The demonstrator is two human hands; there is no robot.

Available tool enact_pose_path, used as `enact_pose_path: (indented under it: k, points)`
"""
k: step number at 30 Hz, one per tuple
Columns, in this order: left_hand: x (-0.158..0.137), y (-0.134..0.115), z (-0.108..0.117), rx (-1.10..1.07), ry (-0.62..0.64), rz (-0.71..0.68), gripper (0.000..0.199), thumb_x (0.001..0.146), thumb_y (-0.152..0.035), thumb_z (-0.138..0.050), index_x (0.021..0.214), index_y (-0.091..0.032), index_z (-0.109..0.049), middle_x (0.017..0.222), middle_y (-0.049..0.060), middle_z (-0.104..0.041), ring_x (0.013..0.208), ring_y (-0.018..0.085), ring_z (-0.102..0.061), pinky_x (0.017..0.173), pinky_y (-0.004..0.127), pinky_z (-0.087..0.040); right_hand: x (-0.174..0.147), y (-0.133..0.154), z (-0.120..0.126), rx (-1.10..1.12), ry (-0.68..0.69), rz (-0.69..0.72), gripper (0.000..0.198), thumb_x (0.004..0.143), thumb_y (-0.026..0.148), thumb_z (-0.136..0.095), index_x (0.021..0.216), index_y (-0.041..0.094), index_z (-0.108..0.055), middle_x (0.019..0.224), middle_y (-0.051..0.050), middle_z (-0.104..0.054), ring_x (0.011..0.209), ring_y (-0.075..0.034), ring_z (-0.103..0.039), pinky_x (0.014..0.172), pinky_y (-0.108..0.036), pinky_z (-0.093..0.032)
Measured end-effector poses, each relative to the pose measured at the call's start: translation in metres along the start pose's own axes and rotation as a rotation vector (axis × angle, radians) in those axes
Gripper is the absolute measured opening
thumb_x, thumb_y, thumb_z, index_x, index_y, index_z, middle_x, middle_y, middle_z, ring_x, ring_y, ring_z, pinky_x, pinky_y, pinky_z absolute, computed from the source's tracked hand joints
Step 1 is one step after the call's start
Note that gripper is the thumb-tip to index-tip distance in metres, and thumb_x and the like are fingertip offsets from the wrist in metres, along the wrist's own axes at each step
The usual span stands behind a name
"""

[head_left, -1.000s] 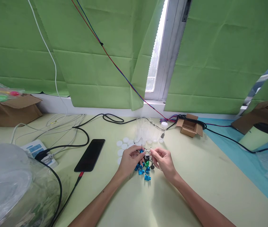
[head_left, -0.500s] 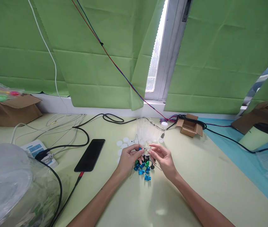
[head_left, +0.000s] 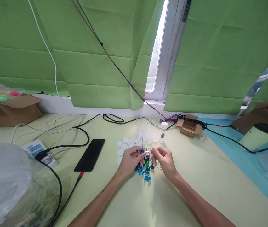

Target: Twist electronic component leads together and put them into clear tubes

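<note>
My left hand (head_left: 132, 158) is closed in a pinch on a small blue metal fitting (head_left: 142, 151). A thin bent wire (head_left: 142, 142) rises above that fitting and hooks over to the left. My right hand (head_left: 163, 158) pinches the right end of a thin, pale metal rod (head_left: 149, 151) that runs across to the left fingertips. Whether rod and fitting are joined cannot be made out. Below the hands lie several loose blue fittings (head_left: 147, 178), a green fitting (head_left: 147, 164), a round black knob (head_left: 152, 166) and more thin wires, partly hidden by the fingers.
White round caps (head_left: 120, 153) lie left of my hands. Clear tubes (head_left: 145, 130) and a white-capped tube (head_left: 163, 129) stand behind. A phone (head_left: 90, 155) is on the left, a small open carton (head_left: 190, 127) at back right, a plastic-wrapped bundle (head_left: 8, 179) at near left.
My left hand has shifted slightly right with the blue fitting, and the bent wire has moved right with it. My right fingers have dropped a little, and the pale rod now shows between the hands.
</note>
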State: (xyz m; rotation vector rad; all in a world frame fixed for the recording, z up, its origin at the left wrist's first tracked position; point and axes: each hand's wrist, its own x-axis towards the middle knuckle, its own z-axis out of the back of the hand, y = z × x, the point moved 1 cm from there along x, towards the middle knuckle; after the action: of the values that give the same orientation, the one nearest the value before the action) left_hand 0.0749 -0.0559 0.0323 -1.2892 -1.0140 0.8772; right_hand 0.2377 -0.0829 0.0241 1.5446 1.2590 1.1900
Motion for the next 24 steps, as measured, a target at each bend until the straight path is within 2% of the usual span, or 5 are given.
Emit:
enact_pose_path:
  k: [5, 9, 13, 19, 24]
  points:
    - [-0.0003, 0.0035, -0.0017, -0.015, 0.006, -0.023, 0.031, 0.073, -0.041, -0.076, 0.084, -0.014, -0.067, 0.060, 0.000, -0.061, 0.048, 0.014, -0.059, 0.047, 0.026, -0.051, 0.0019, -0.0067, 0.0014, 0.159, 0.010, -0.137, 0.034, 0.082, 0.047, -0.071, 0.072, 0.014, -0.066, 0.057, 0.001, -0.060, 0.040, -0.007, -0.046, 0.039, -0.020, -0.035]
    - [0.0008, 0.0067, -0.0011, -0.007, 0.008, -0.039, 0.029, 0.074, -0.040, -0.075, 0.085, -0.014, -0.067, 0.062, 0.001, -0.062, 0.047, 0.014, -0.060, 0.046, 0.025, -0.050, 0.0033, -0.0089, 0.0008, 0.186, 0.020, -0.156, 0.036, 0.081, 0.047, -0.072, 0.072, 0.014, -0.065, 0.057, 0.001, -0.060, 0.039, -0.006, -0.046, 0.038, -0.020, -0.034]
    - [0.0007, 0.0048, -0.0006, 0.006, 0.012, -0.017, 0.027, 0.076, -0.039, -0.074, 0.085, -0.014, -0.067, 0.055, 0.000, -0.062, 0.044, 0.013, -0.057, 0.047, 0.024, -0.049, 0.0026, -0.0072, 0.0002, 0.113, -0.008, -0.117, 0.035, 0.082, 0.049, -0.071, 0.076, 0.014, -0.065, 0.061, 0.000, -0.060, 0.043, -0.008, -0.049, 0.040, -0.020, -0.037]
    - [0.0008, -0.0014, 0.0017, -0.064, -0.002, 0.027, 0.028, 0.076, -0.039, -0.075, 0.085, -0.014, -0.066, 0.055, 0.000, -0.062, 0.046, 0.012, -0.056, 0.050, 0.024, -0.049, 0.0004, -0.0010, -0.0007, -0.018, -0.028, 0.053, 0.029, 0.079, 0.040, -0.076, 0.099, 0.021, -0.066, 0.074, 0.001, -0.062, 0.054, -0.010, -0.053, 0.050, -0.023, -0.046]
    - [0.0013, -0.0007, 0.0018, -0.061, 0.004, 0.037, 0.029, 0.075, -0.040, -0.075, 0.084, -0.014, -0.066, 0.053, 0.000, -0.062, 0.046, 0.012, -0.056, 0.050, 0.024, -0.048, 0.0005, -0.0023, -0.0007, -0.051, -0.071, 0.098, 0.027, 0.076, 0.038, -0.078, 0.092, 0.019, -0.068, 0.074, 0.000, -0.060, 0.056, -0.011, -0.054, 0.051, -0.025, -0.047]
